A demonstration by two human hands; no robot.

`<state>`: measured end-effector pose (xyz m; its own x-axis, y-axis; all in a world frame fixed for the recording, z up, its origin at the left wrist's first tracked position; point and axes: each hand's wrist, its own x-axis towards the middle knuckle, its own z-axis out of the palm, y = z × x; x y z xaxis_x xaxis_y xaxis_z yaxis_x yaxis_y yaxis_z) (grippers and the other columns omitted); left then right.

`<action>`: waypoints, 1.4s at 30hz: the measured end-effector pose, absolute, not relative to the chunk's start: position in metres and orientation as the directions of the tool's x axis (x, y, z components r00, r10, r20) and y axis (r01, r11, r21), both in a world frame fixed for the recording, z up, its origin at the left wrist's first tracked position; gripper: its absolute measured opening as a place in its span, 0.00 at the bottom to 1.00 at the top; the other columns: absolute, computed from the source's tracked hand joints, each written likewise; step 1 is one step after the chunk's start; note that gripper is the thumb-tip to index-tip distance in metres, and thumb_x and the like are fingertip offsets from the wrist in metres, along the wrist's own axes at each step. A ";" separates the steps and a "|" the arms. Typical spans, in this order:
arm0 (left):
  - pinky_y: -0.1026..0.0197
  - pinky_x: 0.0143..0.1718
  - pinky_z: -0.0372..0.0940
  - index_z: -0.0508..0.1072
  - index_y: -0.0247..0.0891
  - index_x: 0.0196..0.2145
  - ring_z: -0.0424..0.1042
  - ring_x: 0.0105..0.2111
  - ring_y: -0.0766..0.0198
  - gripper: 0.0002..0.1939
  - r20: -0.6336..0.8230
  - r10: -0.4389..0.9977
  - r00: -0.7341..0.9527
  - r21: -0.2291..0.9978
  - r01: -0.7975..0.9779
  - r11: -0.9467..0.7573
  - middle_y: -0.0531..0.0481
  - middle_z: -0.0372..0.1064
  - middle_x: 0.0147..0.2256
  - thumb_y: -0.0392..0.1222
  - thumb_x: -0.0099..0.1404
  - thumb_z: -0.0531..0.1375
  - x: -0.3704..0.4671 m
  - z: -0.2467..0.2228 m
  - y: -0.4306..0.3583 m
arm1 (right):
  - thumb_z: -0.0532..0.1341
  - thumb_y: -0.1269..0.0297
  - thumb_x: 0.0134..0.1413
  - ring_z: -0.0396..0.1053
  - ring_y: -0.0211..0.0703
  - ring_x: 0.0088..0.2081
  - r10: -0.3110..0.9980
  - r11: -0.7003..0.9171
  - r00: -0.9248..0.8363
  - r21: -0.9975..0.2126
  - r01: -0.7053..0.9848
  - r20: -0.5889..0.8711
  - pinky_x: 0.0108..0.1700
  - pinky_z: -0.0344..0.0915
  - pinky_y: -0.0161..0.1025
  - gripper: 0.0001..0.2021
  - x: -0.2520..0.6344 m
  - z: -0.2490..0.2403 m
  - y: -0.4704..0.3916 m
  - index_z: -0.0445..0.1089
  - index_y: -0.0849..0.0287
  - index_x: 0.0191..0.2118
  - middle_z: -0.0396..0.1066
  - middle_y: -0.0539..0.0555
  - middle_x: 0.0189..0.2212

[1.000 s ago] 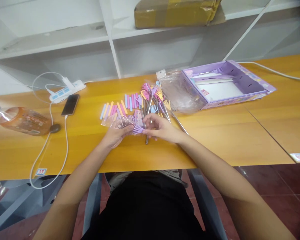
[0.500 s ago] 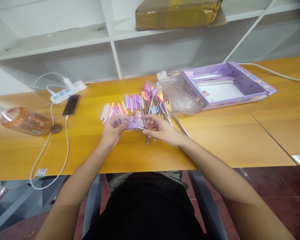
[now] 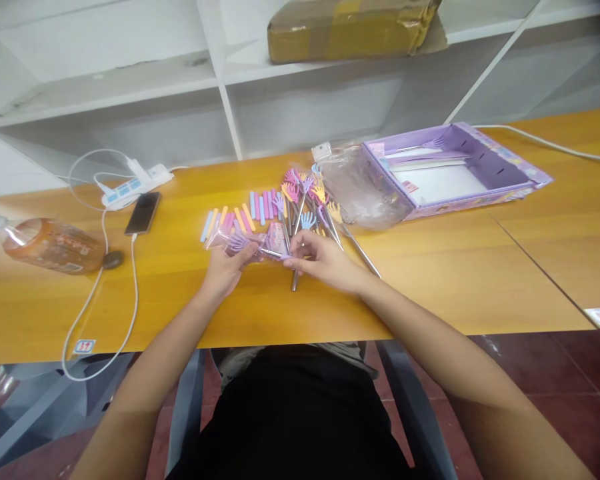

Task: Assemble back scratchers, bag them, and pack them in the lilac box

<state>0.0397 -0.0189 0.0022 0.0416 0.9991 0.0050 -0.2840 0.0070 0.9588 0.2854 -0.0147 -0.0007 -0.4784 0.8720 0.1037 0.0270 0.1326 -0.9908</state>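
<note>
A purple hand-shaped back scratcher (image 3: 271,253) with a short metal rod lies between my two hands. My left hand (image 3: 223,270) is closed on its upper part and on a clear plastic bag (image 3: 215,240), thumb on top; the purple claw shows past the thumb. A pink printed card (image 3: 276,235) shows at the bag's right side. My right hand (image 3: 317,257) pinches the scratcher's purple end between thumb and fingers. Just beyond lies a pile of back scratchers (image 3: 307,193) with coloured claws and metal rods. Coloured handle sleeves (image 3: 265,205) lie in rows behind my left hand.
A purple display box (image 3: 505,157) holds a few scratchers at the right, beside clear plastic packaging (image 3: 363,187). On the left are a drink bottle (image 3: 55,245), a phone (image 3: 143,213), a power strip (image 3: 137,185) and white cables. A taped carton (image 3: 350,30) rests on the shelf.
The scratcher's purple claw has shifted left, past my left thumb. More of the metal rod and the purple end now shows between my hands, which stay nearly in place.
</note>
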 end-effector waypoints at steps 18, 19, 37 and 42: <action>0.63 0.34 0.75 0.85 0.36 0.36 0.80 0.31 0.65 0.21 0.057 0.996 -0.071 0.945 -0.319 -0.076 0.49 0.83 0.34 0.53 0.54 0.83 0.044 -0.003 -0.021 | 0.72 0.44 0.64 0.69 0.34 0.26 0.863 0.084 -0.503 -0.996 0.034 0.056 0.24 0.63 0.31 0.22 0.284 -0.002 -0.019 0.66 0.54 0.45 0.72 0.46 0.31; 0.64 0.33 0.75 0.85 0.36 0.36 0.79 0.29 0.66 0.22 0.062 0.992 -0.114 0.934 -0.344 -0.098 0.49 0.83 0.33 0.54 0.53 0.83 0.042 0.000 -0.018 | 0.71 0.44 0.66 0.69 0.34 0.26 0.863 0.085 -0.501 -0.996 0.030 0.059 0.24 0.62 0.31 0.21 0.284 -0.002 -0.018 0.66 0.54 0.45 0.72 0.46 0.30; 0.63 0.33 0.76 0.85 0.37 0.35 0.80 0.31 0.63 0.20 0.043 0.994 0.096 0.959 -0.284 -0.014 0.49 0.81 0.32 0.54 0.56 0.82 0.047 -0.011 -0.023 | 0.81 0.41 0.46 0.76 0.41 0.29 0.844 -0.029 -0.536 -0.997 -0.066 0.011 0.32 0.74 0.40 0.29 0.280 -0.007 -0.019 0.67 0.54 0.35 0.80 0.50 0.33; 0.54 0.44 0.80 0.87 0.37 0.39 0.84 0.39 0.53 0.20 0.006 0.960 0.281 0.999 -0.038 0.005 0.44 0.86 0.38 0.55 0.57 0.80 0.056 -0.020 -0.033 | 0.80 0.36 0.46 0.66 0.39 0.27 0.876 0.229 -0.462 -0.961 0.152 0.136 0.30 0.62 0.37 0.32 0.275 -0.013 -0.018 0.63 0.53 0.32 0.69 0.45 0.26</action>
<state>0.0564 -0.0325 -0.0203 0.2812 0.9596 0.0056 -0.0385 0.0054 0.9992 0.2747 -0.0183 -0.0132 -0.4624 0.8762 0.1357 0.1524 0.2293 -0.9613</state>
